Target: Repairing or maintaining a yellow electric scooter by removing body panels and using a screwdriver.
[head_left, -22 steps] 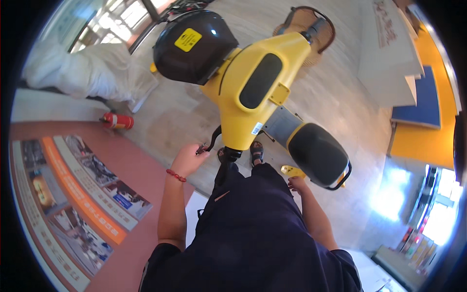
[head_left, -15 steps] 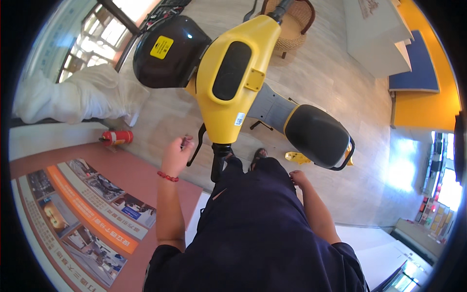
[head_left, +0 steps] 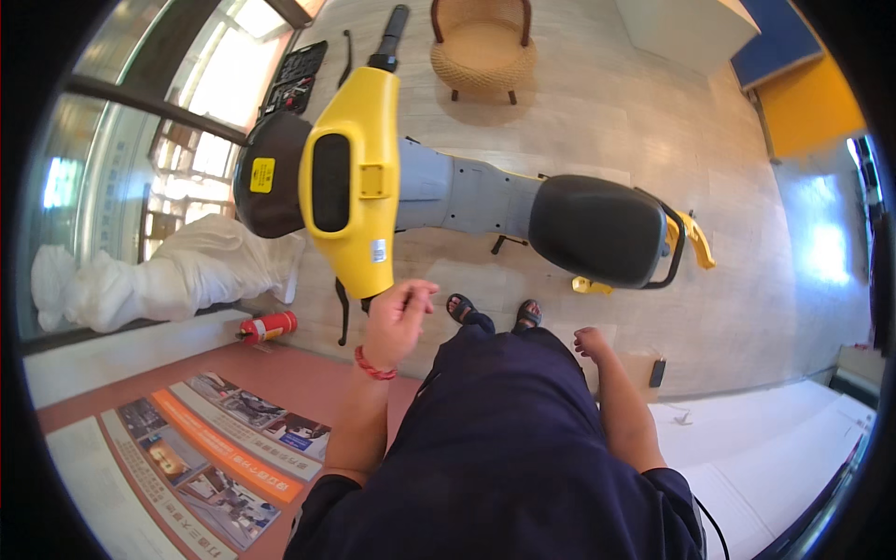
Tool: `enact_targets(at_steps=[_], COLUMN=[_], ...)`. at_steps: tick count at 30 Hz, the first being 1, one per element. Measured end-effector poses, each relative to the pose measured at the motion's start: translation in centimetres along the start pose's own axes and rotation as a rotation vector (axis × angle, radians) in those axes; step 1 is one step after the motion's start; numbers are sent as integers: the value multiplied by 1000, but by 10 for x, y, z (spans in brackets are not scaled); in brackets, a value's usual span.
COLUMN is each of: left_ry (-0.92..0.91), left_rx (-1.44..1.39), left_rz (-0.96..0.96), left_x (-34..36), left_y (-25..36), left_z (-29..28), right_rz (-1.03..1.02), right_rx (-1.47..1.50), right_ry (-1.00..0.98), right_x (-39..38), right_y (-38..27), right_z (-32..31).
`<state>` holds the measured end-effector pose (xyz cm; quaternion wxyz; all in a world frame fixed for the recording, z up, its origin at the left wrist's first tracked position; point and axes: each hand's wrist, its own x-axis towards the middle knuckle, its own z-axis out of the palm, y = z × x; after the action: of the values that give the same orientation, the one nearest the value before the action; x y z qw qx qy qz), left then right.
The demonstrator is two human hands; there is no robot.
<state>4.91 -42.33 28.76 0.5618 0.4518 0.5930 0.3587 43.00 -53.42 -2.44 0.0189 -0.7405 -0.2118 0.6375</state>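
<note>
A yellow electric scooter (head_left: 373, 233) stands in front of me, with a dark display panel, a grey footboard and a black seat (head_left: 597, 231). My left hand (head_left: 401, 322), with a red bead bracelet (head_left: 374, 364) at the wrist, is over the near end of the handlebar and hides its grip. Its fingers are bent together; whatever they hold, if anything, is hidden. A black brake lever (head_left: 343, 313) sticks out beside that hand. My right hand (head_left: 590, 343) hangs by my right leg, below the seat. Its fingers are loosely curled, with nothing visible in them.
Left of me are a red fire extinguisher (head_left: 268, 327), a white-covered bundle (head_left: 187, 275) and a printed poster board (head_left: 215, 467). A wicker chair (head_left: 483, 56) and an open black tool case (head_left: 297, 79) lie beyond the scooter. Yellow parts (head_left: 695, 243) are behind the seat.
My view has shifted, so the scooter now appears further left and its seat higher. My left hand has moved rightward over the handlebar's near end; my right hand still hangs at my side.
</note>
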Motion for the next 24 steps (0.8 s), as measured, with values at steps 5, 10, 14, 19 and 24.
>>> enact_targets(at_steps=[5,10,14,19,24], left_ry=[-232,-349,-425,-620,-772], left_rx=[717,849,873,873,978], left_rz=[437,410,375,439,462], left_x=[18,31,41,55,72], left_y=[19,9,5,6,14], left_z=[69,101,137,185,220], right_rz=[-138,-17,-264,-79,122], right_rx=[-315,-258,-745,119,576], right_ry=[-100,-51,-136,94,161], right_x=[51,59,34,22,-23], right_y=[122,175,169,157,134], right_z=[-21,-17,-17,-3,-24])
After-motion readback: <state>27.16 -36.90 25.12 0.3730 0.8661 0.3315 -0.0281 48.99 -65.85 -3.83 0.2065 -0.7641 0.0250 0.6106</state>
